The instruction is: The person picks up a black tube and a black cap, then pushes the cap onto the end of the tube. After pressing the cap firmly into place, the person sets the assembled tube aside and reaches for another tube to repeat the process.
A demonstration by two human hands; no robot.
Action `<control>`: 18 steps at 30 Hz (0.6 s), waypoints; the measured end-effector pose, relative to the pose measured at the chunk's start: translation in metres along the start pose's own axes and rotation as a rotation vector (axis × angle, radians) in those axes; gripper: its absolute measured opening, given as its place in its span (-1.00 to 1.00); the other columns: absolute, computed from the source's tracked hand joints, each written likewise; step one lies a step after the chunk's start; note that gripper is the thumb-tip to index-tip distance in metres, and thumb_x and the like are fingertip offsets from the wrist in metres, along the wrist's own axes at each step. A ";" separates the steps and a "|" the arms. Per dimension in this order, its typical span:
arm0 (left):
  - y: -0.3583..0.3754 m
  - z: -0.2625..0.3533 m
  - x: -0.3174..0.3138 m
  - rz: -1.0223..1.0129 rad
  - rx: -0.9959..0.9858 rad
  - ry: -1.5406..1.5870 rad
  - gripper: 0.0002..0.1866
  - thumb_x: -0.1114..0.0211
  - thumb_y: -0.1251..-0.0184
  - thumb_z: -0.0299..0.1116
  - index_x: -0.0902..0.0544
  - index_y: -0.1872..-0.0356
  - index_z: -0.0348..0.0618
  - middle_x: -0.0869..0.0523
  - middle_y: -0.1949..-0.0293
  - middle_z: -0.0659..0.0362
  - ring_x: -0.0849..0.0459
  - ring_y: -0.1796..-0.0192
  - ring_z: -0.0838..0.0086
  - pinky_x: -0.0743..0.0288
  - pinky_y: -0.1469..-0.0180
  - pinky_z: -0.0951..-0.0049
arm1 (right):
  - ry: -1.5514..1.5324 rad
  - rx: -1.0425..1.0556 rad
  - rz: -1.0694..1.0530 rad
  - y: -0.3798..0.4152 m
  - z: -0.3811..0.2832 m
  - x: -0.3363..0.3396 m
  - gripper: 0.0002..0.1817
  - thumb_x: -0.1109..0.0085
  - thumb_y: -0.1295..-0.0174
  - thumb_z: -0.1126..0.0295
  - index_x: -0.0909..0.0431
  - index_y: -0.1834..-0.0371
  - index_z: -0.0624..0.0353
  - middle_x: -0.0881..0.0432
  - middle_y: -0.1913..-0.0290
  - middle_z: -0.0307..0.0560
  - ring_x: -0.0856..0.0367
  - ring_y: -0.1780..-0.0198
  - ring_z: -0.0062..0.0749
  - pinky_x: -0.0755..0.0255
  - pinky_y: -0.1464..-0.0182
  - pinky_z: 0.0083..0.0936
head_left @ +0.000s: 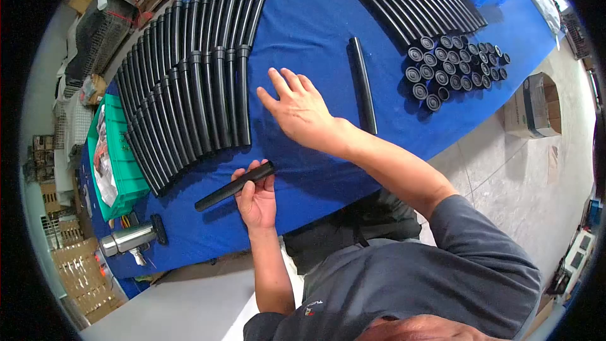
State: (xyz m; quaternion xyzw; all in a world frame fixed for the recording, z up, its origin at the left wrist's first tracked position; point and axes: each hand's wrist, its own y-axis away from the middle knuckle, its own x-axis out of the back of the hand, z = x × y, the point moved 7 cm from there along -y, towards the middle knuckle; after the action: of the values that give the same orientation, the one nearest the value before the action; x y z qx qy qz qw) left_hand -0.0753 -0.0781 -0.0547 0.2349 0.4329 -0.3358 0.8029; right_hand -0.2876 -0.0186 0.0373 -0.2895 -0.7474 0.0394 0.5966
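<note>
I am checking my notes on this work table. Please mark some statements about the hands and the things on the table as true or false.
1. The left hand holds a black tube. True.
2. The right hand grips the single tube. False: it is open with fingers spread, apart from that tube.
3. The table cover is blue. True.
4. The green crate is on the person's right. False: it is at the left edge.
5. The tube rows are white. False: they are black.

Matt, seemingly plastic black tube [233, 186]
</note>
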 end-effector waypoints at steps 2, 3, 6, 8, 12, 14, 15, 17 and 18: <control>0.001 0.000 0.001 -0.002 -0.004 0.018 -0.59 -0.32 -0.39 -0.61 -0.59 -0.23 -0.08 -0.69 -0.24 -0.15 -0.61 -0.36 -0.08 -0.54 -0.42 -0.10 | 0.050 -0.028 -0.202 -0.005 0.008 -0.021 -0.56 -0.20 -0.18 0.44 -0.59 -0.17 0.22 -0.54 -0.23 0.21 -0.56 -0.26 0.06 -0.47 -0.24 -0.07; 0.001 0.000 0.001 -0.002 -0.005 0.021 -0.60 -0.32 -0.39 -0.61 -0.60 -0.21 -0.08 -0.69 -0.24 -0.14 -0.61 -0.37 -0.08 -0.54 -0.43 -0.10 | 0.081 0.007 -0.223 -0.005 0.009 -0.025 -0.69 -0.22 -0.18 0.40 -0.62 0.00 0.20 -0.60 0.01 0.02 -0.64 -0.04 -0.11 -0.54 -0.07 -0.17; 0.002 0.002 0.003 0.010 -0.011 0.013 -0.62 -0.33 -0.40 -0.60 -0.60 -0.19 -0.08 -0.69 -0.23 -0.14 -0.61 -0.36 -0.07 -0.55 -0.43 -0.10 | 0.045 0.038 -0.165 -0.002 0.012 -0.023 -0.73 -0.23 -0.17 0.43 -0.62 0.05 0.19 -0.59 0.08 0.00 -0.65 0.03 -0.11 -0.55 -0.05 -0.15; 0.001 -0.001 0.002 0.015 -0.007 0.011 -0.63 -0.33 -0.40 -0.59 -0.59 -0.19 -0.08 -0.69 -0.23 -0.15 -0.62 -0.35 -0.07 -0.55 -0.42 -0.09 | -0.021 0.027 -0.166 0.001 0.016 -0.020 -0.71 -0.26 -0.15 0.47 -0.63 0.03 0.22 -0.61 0.06 0.05 -0.66 0.01 -0.05 -0.56 -0.06 -0.12; -0.001 -0.002 -0.006 0.029 -0.001 -0.020 -0.62 -0.33 -0.40 -0.58 -0.57 -0.19 -0.05 -0.69 -0.23 -0.16 -0.64 -0.33 -0.06 -0.57 -0.40 -0.07 | -0.816 0.010 -0.224 0.018 0.015 -0.018 -0.55 -0.36 -0.17 0.49 -0.59 -0.16 0.31 -0.70 0.00 0.10 -0.71 -0.06 -0.15 -0.57 -0.13 -0.31; 0.002 -0.002 -0.008 0.049 -0.013 -0.041 -0.62 -0.34 -0.40 -0.57 -0.56 -0.19 -0.04 -0.68 -0.23 -0.17 -0.64 -0.33 -0.06 -0.58 -0.39 -0.06 | -1.368 -0.314 -0.545 0.040 0.006 -0.036 -0.56 -0.37 -0.29 0.45 -0.56 -0.22 0.31 -0.66 0.08 -0.15 -0.63 0.06 -0.55 -0.56 -0.03 -0.50; 0.001 -0.001 -0.007 0.049 -0.016 -0.043 -0.62 -0.35 -0.40 -0.56 -0.55 -0.18 -0.03 -0.68 -0.23 -0.17 -0.64 -0.32 -0.06 -0.58 -0.39 -0.06 | -1.391 -0.305 -0.561 0.048 0.003 -0.042 -0.55 -0.35 -0.32 0.46 -0.53 -0.25 0.32 -0.65 0.06 -0.15 -0.64 0.08 -0.56 -0.58 0.00 -0.54; 0.000 -0.002 -0.006 0.049 -0.022 -0.053 -0.64 -0.36 -0.41 -0.55 -0.55 -0.16 -0.03 -0.68 -0.23 -0.18 -0.65 -0.31 -0.05 -0.61 -0.36 -0.04 | -1.424 -0.317 -0.586 0.062 0.001 -0.055 -0.55 -0.30 -0.37 0.48 -0.50 -0.30 0.33 -0.64 0.04 -0.20 -0.64 0.08 -0.55 -0.60 0.02 -0.55; 0.000 -0.003 -0.006 0.034 -0.027 -0.071 -0.65 -0.34 -0.43 -0.53 -0.55 -0.17 -0.04 -0.68 -0.23 -0.18 -0.65 -0.32 -0.04 -0.60 -0.37 -0.04 | -1.413 -0.321 -0.567 0.061 -0.003 -0.045 -0.56 -0.31 -0.36 0.46 -0.51 -0.27 0.32 -0.63 0.13 -0.22 -0.61 0.17 -0.58 -0.55 0.10 -0.58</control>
State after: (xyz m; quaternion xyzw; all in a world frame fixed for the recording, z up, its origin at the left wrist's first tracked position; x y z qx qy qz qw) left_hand -0.0798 -0.0737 -0.0511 0.2194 0.4045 -0.3246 0.8264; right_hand -0.2562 0.0097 -0.0261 -0.0765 -0.9924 -0.0482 -0.0832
